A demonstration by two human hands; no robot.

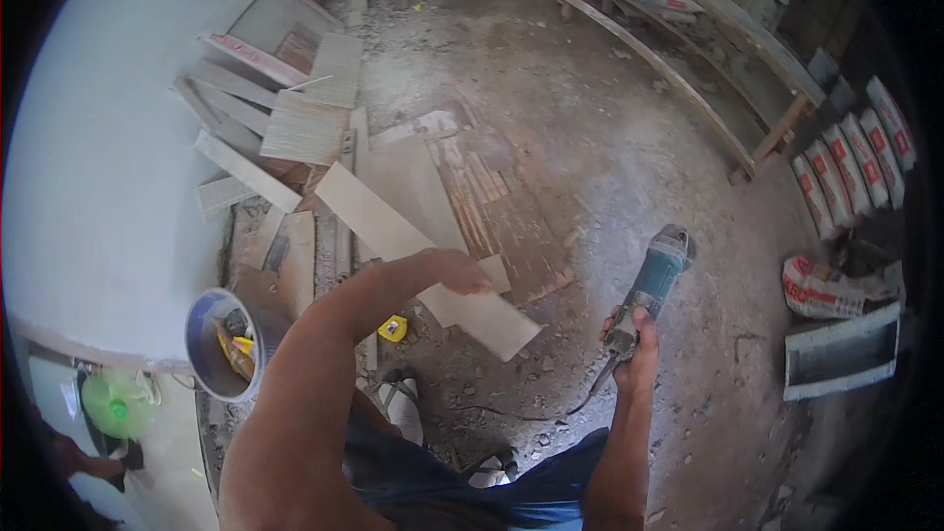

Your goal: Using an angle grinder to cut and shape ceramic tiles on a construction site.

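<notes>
My right hand (634,339) is wrapped round the rear body of a teal angle grinder (654,280). The grinder's head points away from me, and its dark cord trails down to the floor. My left hand (462,271) reaches across over a long beige tile strip (379,211), its fingers curled down and mostly hidden. Whether those fingers grip the tile or something else does not show. Beside them a small tile piece (497,275) sticks out. Nearer to me, the wider end of the tile (497,324) lies over the floor.
Left of my feet are a yellow tape measure (393,327) and a bucket (224,339) with things inside. Tile offcuts (305,128) lean along the left wall. A wooden bench frame (688,69), red-and-white bags (851,172) and a grey trough (841,352) stand right. A person's arm shows lower left.
</notes>
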